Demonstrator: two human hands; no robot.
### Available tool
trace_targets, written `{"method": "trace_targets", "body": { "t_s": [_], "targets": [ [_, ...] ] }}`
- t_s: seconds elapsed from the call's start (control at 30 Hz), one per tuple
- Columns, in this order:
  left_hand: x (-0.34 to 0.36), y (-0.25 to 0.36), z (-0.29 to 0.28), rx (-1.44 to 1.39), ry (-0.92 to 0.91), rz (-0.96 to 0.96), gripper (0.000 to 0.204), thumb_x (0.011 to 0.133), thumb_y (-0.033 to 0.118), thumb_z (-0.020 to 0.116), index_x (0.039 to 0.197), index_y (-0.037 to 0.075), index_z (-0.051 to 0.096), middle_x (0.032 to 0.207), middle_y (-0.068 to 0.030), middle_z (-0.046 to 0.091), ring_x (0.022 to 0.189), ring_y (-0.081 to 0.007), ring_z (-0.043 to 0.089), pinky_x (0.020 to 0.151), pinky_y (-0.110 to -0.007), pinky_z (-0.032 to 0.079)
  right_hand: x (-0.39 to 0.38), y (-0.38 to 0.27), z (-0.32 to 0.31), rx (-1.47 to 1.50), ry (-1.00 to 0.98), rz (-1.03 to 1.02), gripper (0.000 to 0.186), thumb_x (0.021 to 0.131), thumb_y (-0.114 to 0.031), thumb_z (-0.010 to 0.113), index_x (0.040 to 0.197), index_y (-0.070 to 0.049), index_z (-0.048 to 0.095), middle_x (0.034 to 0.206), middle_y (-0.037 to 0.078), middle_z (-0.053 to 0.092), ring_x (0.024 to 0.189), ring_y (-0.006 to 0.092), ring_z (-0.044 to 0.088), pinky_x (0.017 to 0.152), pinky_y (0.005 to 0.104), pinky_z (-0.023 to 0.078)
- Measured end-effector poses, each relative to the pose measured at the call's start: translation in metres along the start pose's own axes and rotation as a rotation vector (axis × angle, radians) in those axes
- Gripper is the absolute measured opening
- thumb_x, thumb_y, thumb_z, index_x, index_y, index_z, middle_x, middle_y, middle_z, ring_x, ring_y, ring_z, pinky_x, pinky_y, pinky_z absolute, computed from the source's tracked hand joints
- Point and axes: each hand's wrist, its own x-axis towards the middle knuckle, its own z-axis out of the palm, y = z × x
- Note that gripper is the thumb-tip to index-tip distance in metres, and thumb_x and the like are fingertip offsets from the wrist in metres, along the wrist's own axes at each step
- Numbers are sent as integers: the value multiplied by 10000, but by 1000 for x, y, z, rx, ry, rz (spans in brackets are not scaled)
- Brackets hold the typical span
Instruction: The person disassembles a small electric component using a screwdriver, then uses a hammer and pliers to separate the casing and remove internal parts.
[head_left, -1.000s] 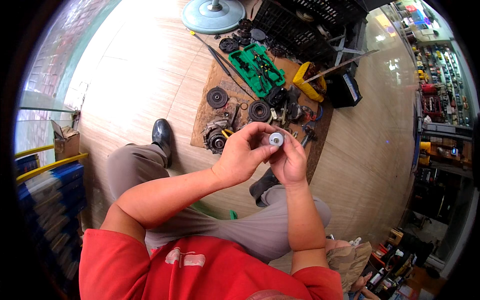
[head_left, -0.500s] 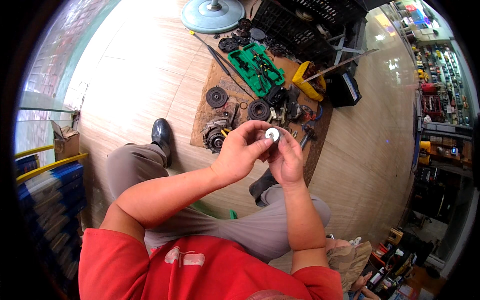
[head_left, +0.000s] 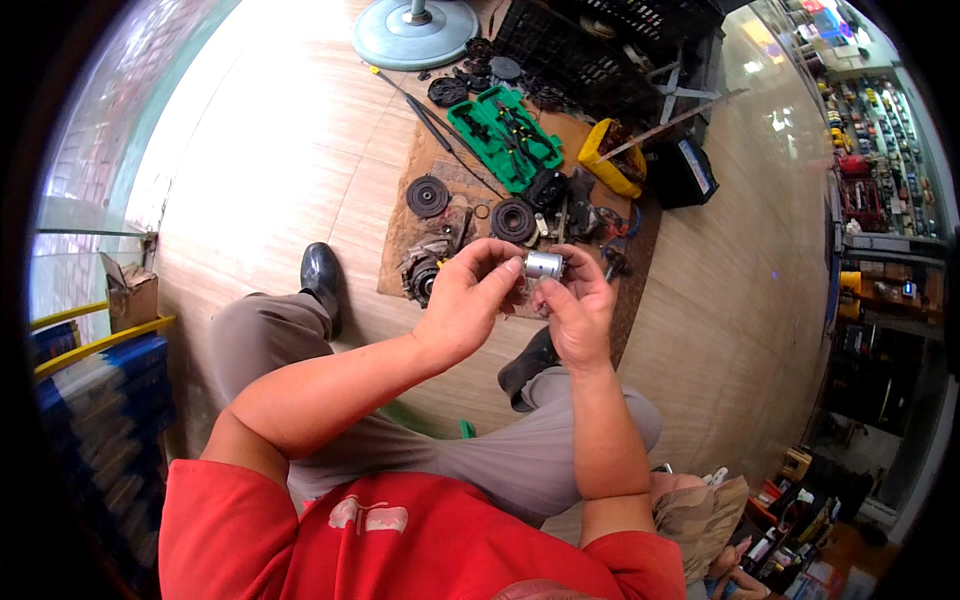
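Between my hands is a small silver cylinder that looks like a small electric motor (head_left: 543, 265), lying sideways with its shiny side facing up. My left hand (head_left: 468, 298) pinches its left end between thumb and fingers. At the other end, my right hand (head_left: 579, 318) grips it, thumb below and fingers curled round the right side. Just beyond and left of my hands lies a dirty metal alternator-like part (head_left: 422, 272), partly covered by my left hand. A dark pulley wheel (head_left: 513, 219) and another round wheel (head_left: 428, 196) rest on the cardboard (head_left: 398, 237).
An open green tool case (head_left: 493, 118) with black tools lies farther off. Beside it are a yellow container (head_left: 606, 150), a black battery (head_left: 683, 172) and black crates (head_left: 575, 60). A round stand base (head_left: 385, 40) is at the top. Another person's leg (head_left: 700, 508) shows at lower right.
The motor has turned from its round end face to its side. My fingers have shifted to its two ends, and the view has moved slightly.
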Motion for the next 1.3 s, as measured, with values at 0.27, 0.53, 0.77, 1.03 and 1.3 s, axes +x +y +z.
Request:
{"method": "trace_targets", "body": {
  "t_s": [0.27, 0.53, 0.77, 1.03, 1.3],
  "targets": [
    [4, -10, -3, 89, -9, -15, 173, 993, 164, 541, 983, -5, 575, 796, -50, 630, 658, -94, 585, 579, -244, 494, 0, -1, 1, -63, -9, -11, 405, 869, -46, 694, 1232, 38, 537, 1019, 105, 634, 734, 134, 598, 637, 253, 507],
    [2, -4, -4, 106, -8, -91, 173, 1014, 171, 505, 971, 13, 559, 760, -30, 577, 657, -110, 546, 607, -257, 466, -1, -2, 1, -88, -29, 4, 431, 878, -53, 684, 1262, 55, 520, 1033, 106, 625, 751, 135, 595, 656, 263, 503],
    [4, -10, -7, -44, -16, -136, 168, 1025, 187, 484, 986, 37, 548, 777, -42, 596, 663, -121, 560, 615, -266, 469, -3, -6, 7, -179, -89, -17, 393, 890, 28, 642, 1261, 30, 510, 1099, 85, 613, 920, 138, 624, 779, 284, 560],
    [4, -12, -10, -15, -42, -127, 180, 1033, 198, 471, 987, 42, 550, 777, -48, 606, 677, -123, 578, 612, -265, 476, -3, -6, 9, -215, -75, -7, 372, 896, 18, 648, 1238, 38, 506, 1096, 103, 617, 929, 166, 644, 772, 298, 585],
    [4, -15, -11, -75, -62, -180, 173, 1028, 212, 478, 984, 57, 540, 785, -46, 603, 703, -137, 601, 635, -283, 502, -4, -3, 11, -249, -35, -35, 401, 891, 19, 657, 1254, 50, 490, 1094, 115, 624, 924, 169, 651, 755, 294, 584]
  ]
}}
